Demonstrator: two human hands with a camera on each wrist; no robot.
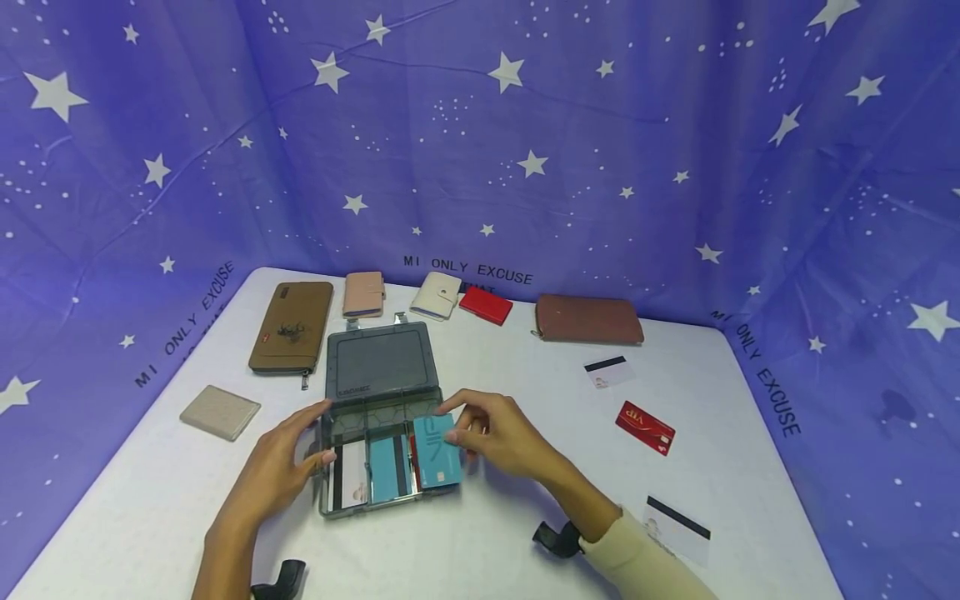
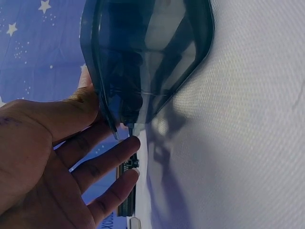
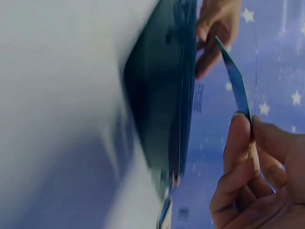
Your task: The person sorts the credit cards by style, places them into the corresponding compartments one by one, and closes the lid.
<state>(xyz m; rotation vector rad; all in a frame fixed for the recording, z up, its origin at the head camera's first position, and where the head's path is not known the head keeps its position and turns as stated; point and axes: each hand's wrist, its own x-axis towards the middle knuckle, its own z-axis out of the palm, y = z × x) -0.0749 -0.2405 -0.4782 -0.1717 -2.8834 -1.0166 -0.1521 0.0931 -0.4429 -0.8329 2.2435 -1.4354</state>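
Observation:
A grey see-through plastic box (image 1: 382, 502) lies with its lid (image 1: 382, 357) tipped back. In its left compartment is a white card (image 1: 351, 477) with a black stripe; the middle one holds a blue card (image 1: 385, 473) with a dark stripe. My right hand (image 1: 498, 433) pinches a blue VIP card (image 1: 438, 454) by its right edge, tilted over the right compartment, where a sliver of red shows. The right wrist view has this blue card (image 3: 237, 86) raised between thumb and fingertips. My left hand (image 1: 279, 467) grips the box's left rim, thumb over it, other fingers spread outside.
Behind the box lie a brown zip wallet (image 1: 292, 329), a pink card holder (image 1: 363, 294), a white one (image 1: 437, 296), a red one (image 1: 486, 305) and a reddish-brown wallet (image 1: 588, 319). At left is a beige holder (image 1: 220, 412). Rightward lie a red VIP card (image 1: 645, 427) and two white cards.

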